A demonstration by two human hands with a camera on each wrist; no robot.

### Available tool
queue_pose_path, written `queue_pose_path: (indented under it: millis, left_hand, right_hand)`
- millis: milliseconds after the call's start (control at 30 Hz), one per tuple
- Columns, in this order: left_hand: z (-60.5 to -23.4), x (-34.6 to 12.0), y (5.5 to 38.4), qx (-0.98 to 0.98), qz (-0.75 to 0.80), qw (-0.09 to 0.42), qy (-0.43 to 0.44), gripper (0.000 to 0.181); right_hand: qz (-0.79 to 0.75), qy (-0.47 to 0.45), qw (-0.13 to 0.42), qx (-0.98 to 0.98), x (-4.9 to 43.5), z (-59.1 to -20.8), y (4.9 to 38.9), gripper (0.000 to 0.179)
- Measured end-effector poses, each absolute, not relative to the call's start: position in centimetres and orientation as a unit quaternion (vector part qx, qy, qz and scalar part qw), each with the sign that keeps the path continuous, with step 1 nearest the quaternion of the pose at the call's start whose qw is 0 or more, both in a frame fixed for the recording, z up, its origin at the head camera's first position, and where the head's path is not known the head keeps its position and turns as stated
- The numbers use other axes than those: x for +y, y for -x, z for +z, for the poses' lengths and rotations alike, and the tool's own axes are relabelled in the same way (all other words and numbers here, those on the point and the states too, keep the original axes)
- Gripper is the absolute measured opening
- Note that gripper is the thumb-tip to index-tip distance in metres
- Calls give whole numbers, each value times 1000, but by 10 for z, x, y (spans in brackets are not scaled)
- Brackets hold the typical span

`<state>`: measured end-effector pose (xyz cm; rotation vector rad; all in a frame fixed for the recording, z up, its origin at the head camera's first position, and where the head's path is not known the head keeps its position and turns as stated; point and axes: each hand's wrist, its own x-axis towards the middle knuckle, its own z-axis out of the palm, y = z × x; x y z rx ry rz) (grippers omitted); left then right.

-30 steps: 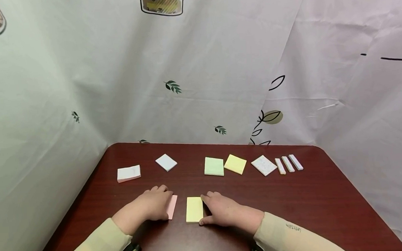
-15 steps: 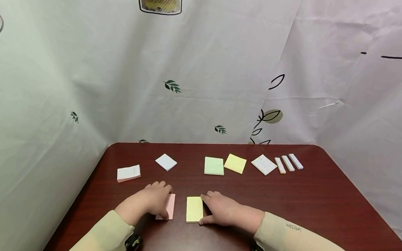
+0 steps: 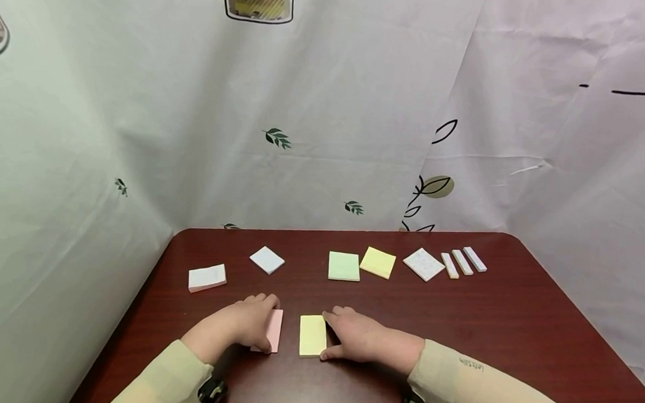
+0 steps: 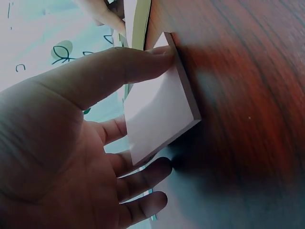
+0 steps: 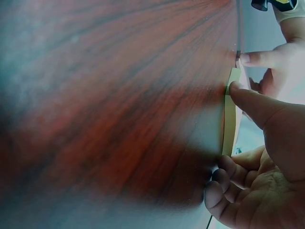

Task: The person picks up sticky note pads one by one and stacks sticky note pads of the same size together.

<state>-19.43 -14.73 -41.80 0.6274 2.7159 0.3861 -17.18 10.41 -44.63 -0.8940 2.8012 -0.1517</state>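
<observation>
Near the middle of the table, my left hand [image 3: 250, 322] grips a pink sticky note pad [image 3: 274, 331], thumb at its near edge and fingers toward its far side. In the left wrist view, the thumb lies on the pale face of the pad [image 4: 159, 109], while the outer fingers extend past it. To the right, across a small gap, a yellow sticky note pad [image 3: 311, 336] lies flat. My right hand [image 3: 355, 336] holds that pad's right side, thumb at the near corner and index finger at the far one. The pink pad's left part is partly hidden by my hand.
Along the back lie a white pad [image 3: 207, 278], a pale blue pad [image 3: 267, 260], a green pad [image 3: 343, 267], another yellow pad [image 3: 378, 263] and a speckled white pad [image 3: 424, 265]. Several narrow strips [image 3: 462, 262] sit at the right. Curtains hang behind the table [image 3: 507, 313].
My left hand has shifted its hold on the pink pad, and the pad's near left corner now shows beneath the thumb. My right hand and the yellow pad stay put.
</observation>
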Motion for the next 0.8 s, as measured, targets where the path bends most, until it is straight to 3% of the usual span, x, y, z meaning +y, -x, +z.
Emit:
queue_pose_path:
  millis: [267, 600, 800]
  left_hand:
    - [-423, -152, 193, 957, 136, 131, -221, 64]
    - [-425, -156, 196, 962, 166, 102, -193, 25]
    - [-426, -159, 200, 954, 221, 107, -171, 27]
  right_hand:
    - [-54, 302, 101, 947, 103, -445, 172, 81]
    - [-52, 302, 106, 946, 104, -448, 172, 82]
    - [-49, 304, 103, 946, 103, -447, 173, 83]
